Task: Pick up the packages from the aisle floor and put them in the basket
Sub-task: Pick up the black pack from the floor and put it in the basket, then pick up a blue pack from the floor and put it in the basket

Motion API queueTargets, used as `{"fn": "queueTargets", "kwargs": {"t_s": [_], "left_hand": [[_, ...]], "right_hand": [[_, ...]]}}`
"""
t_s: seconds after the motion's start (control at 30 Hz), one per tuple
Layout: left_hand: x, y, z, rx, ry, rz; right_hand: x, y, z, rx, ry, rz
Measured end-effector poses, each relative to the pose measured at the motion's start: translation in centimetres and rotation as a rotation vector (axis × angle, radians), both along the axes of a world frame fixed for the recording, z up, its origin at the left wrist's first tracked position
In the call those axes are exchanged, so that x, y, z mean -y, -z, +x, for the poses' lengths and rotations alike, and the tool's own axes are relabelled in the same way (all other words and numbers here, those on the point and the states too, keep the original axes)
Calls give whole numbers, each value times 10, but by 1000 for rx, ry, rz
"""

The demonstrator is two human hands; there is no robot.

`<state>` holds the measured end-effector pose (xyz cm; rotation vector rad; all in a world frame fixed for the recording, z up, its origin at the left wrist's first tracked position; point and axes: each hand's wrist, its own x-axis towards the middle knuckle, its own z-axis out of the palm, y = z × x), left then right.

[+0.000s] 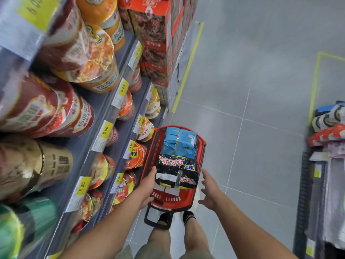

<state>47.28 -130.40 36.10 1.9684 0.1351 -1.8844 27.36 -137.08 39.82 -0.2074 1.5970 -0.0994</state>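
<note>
1. Head view: a red shopping basket (pixel 201 144) stands on the grey tiled aisle floor (pixel 261 128), close beside the bottom shelf (pixel 119 101) of cup noodles on its left side.
2. Two packages lie inside the basket: a blue noodle multipack (pixel 179 143) at the far end and a black noodle multipack (pixel 177 171) at the near end, touching each other.
3. The left hand (pixel 147 187) rests on the basket's near left rim, fingers (pixel 152 172) curled over the edge beside the black pack, grasping the rim.
4. The right hand (pixel 210 191) hovers just beside the near right rim, fingers (pixel 206 175) spread and released, holding nothing.
5. The black basket handle (pixel 149 219) hangs down at the near end, above the person's feet.
</note>
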Motion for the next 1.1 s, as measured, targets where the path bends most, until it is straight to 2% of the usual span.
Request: {"fn": "queueTargets", "kwargs": {"t_s": [0.27, 0.57, 0.77, 0.9, 1.1], "left_hand": [[-18, -61, -8, -38, -2, -83], [-68, -136, -21, 37, -327, -258], [-135, -158, -49, 116, -634, -338], [-187, -166, -79, 161, -841, -351], [-290, -181, -119, 261, -1112, -361]], "right_hand": [[-15, -65, -14, 81, -55, -52], [16, -75, -8, 307, -324, -109], [1, -120, 21, 323, -646, -165], [-32, -132, 33, 325, -868, -159], [-112, -139, 63, 434, -1227, -135]]}}
